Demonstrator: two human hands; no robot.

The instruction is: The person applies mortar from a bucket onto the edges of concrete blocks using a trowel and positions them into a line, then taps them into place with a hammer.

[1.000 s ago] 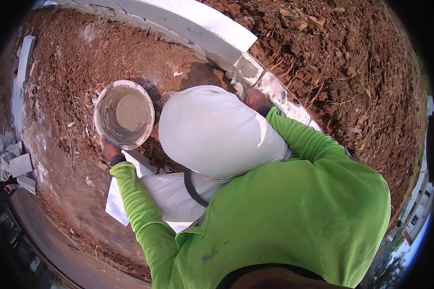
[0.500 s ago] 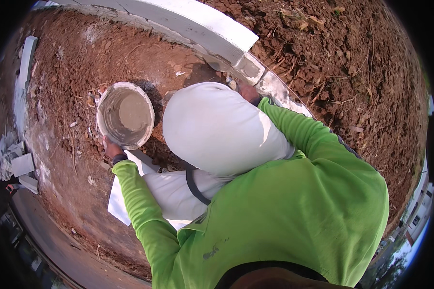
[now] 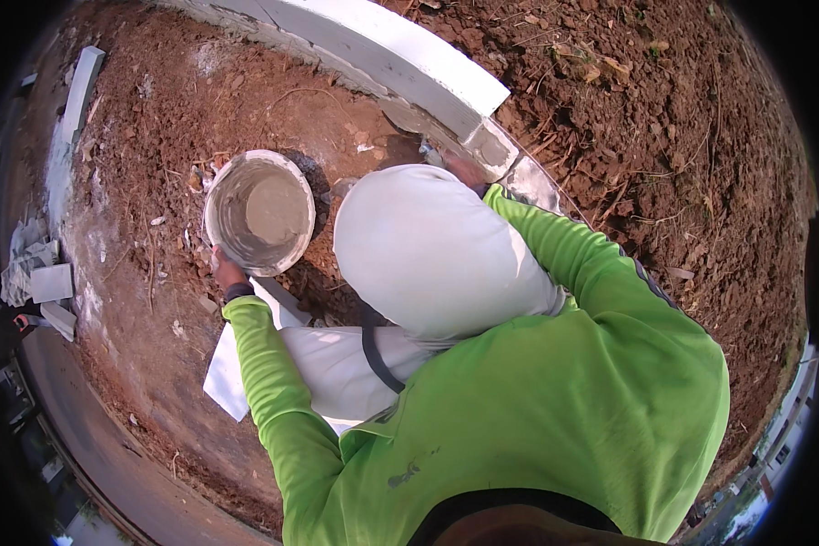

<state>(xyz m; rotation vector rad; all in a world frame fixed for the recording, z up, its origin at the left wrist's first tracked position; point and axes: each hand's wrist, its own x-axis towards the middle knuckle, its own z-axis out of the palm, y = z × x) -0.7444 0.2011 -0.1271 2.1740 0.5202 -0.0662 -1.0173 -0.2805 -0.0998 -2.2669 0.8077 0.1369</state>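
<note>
A round, mortar-smeared bucket (image 3: 229,218) stands on the soil to the left, with wet grey mortar (image 3: 278,209) in it. My left hand (image 3: 228,271) grips its near rim. Beyond my raised knee, my right hand (image 3: 465,171) is low against the side of a low block wall (image 3: 373,64). Its fingers are partly hidden by the knee and look closed around something pale that I cannot make out. Close to that hand, grey mortar (image 3: 491,147) lies on top of the lower course, just past the end of the white upper block.
White blocks (image 3: 52,283) and a crumpled pale wrapping lie at the far left, near a handsaw (image 3: 29,321). A long pale block (image 3: 84,86) lies farther up. Another white block (image 3: 226,375) is beside my leg. Loose red soil (image 3: 646,118) borders the wall's right side.
The view has shifted, so bucket and wall appear farther right. My right hand has moved slightly left along the wall, exposing more mortar on its top. My left hand stays on the bucket rim.
</note>
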